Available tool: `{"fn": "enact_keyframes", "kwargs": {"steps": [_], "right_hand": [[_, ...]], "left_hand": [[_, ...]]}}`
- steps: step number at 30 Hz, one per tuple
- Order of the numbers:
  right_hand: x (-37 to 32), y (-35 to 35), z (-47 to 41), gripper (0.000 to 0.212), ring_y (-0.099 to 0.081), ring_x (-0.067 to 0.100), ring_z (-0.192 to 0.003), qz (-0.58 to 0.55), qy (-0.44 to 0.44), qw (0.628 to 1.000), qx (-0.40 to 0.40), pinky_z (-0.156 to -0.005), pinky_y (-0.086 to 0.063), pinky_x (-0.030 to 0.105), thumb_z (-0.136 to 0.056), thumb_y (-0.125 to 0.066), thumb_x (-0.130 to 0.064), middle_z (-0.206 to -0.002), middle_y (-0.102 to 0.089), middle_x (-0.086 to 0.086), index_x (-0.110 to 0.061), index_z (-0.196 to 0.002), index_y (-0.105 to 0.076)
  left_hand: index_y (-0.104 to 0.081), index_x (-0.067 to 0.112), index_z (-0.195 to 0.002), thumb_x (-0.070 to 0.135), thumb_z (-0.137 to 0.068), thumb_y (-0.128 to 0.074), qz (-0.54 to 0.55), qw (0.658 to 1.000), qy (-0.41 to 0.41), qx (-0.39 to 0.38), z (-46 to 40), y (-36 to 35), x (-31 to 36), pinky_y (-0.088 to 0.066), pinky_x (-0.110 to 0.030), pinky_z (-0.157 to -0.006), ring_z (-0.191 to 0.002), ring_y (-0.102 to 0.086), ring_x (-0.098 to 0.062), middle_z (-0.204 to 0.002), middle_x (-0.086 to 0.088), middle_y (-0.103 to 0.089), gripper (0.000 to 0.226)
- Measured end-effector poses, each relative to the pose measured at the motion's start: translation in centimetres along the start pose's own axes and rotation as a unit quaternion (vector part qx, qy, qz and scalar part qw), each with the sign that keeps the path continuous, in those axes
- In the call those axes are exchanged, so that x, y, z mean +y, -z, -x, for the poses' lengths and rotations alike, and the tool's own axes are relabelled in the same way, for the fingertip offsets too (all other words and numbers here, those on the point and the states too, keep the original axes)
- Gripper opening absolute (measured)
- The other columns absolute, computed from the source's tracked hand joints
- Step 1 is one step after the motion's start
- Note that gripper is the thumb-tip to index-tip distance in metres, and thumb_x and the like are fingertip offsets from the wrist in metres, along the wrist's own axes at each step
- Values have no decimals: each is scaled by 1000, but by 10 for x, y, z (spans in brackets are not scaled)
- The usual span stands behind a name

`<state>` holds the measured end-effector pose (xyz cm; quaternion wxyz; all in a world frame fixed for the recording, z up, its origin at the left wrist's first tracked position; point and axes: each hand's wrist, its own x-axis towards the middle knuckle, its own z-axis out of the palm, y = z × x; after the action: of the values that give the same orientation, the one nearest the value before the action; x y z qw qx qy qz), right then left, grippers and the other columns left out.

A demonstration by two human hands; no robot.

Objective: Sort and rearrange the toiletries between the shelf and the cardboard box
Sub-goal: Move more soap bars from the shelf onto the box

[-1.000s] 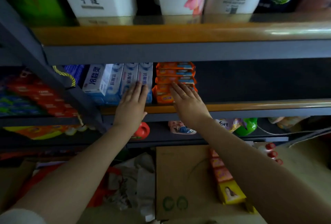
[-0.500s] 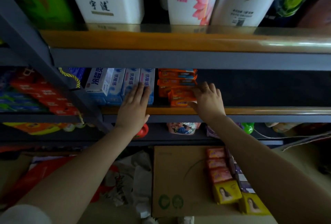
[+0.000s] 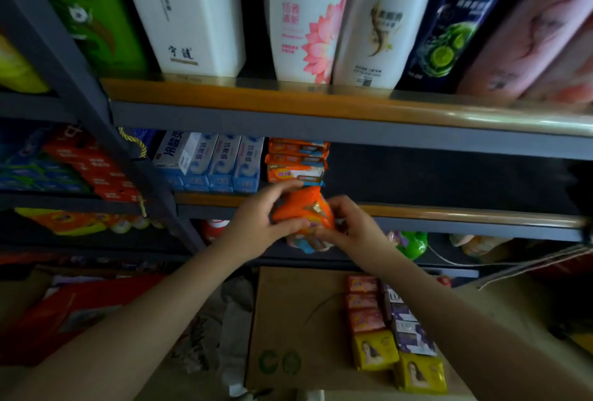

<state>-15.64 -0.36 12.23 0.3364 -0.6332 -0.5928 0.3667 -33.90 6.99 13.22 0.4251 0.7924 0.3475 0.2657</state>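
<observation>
Both my hands hold an orange soap pack (image 3: 303, 209) just in front of the middle shelf's wooden edge (image 3: 449, 212). My left hand (image 3: 258, 224) grips its left side and my right hand (image 3: 351, 227) its right side. Behind it, a stack of orange soap packs (image 3: 296, 160) lies on the middle shelf beside blue-and-white toothpaste boxes (image 3: 221, 161). Below, the cardboard box (image 3: 288, 320) carries rows of pink, yellow and purple soap packs (image 3: 394, 333).
Tall shampoo bottles (image 3: 308, 15) stand on the top shelf. Red and blue packs (image 3: 80, 163) fill the left bay. A green bottle (image 3: 414, 245) and other items sit on the lower shelf. Red bags and crumpled plastic (image 3: 96, 310) lie on the floor at left.
My right hand pulled an orange soap pack off the stack and out over the shelf edge. My left hand left the toothpaste boxes and joined it on the pack.
</observation>
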Motion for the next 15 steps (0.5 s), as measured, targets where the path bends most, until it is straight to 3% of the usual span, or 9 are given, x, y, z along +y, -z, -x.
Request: {"fn": "enact_keyframes", "kwargs": {"steps": [4,7,10,13,15], "right_hand": [[-13,12,23,35,-61,2,-91,-49,-28,998,29,-72,-51,14,-78,-72,-26,-103,-64,-7,-23,-107,-53],[-18,28,37,34,-63,8,-94,-73,-53,995,37,-73,-54,21,-79,-71,-26,-105,-64,-5,-23,-109,-56],[-15,43,47,31,-65,14,-95,-182,-97,978,17,-74,-55,24,-83,-66,-14,-109,-63,5,-13,-113,-58],[-14,55,60,24,-67,12,-85,-295,-133,946,3,-69,-53,20,-87,-58,-6,-99,-65,7,-3,-111,-58],[-17,60,65,13,-67,12,-78,-312,-152,938,9,-63,-54,20,-89,-56,-7,-90,-65,6,-4,-100,-61]], "left_hand": [[-49,28,-118,31,-76,-73,-18,999,24,-29,3,1,26,-49,-11,-75,-89,-56,4,-103,17,-56,49],[-50,30,-113,28,-77,-72,37,998,47,-13,6,-4,41,-47,-7,-68,-88,-58,5,-101,18,-58,42],[-52,34,-104,23,-78,-71,130,989,64,23,9,-13,50,-49,-9,-68,-86,-61,6,-100,16,-61,33],[-56,33,-100,26,-77,-69,235,965,111,48,12,-27,50,-52,-22,-73,-89,-65,-6,-99,8,-66,27],[-60,26,-96,33,-78,-64,271,950,149,51,12,-38,46,-52,-28,-75,-86,-65,-13,-90,6,-69,20]]}}
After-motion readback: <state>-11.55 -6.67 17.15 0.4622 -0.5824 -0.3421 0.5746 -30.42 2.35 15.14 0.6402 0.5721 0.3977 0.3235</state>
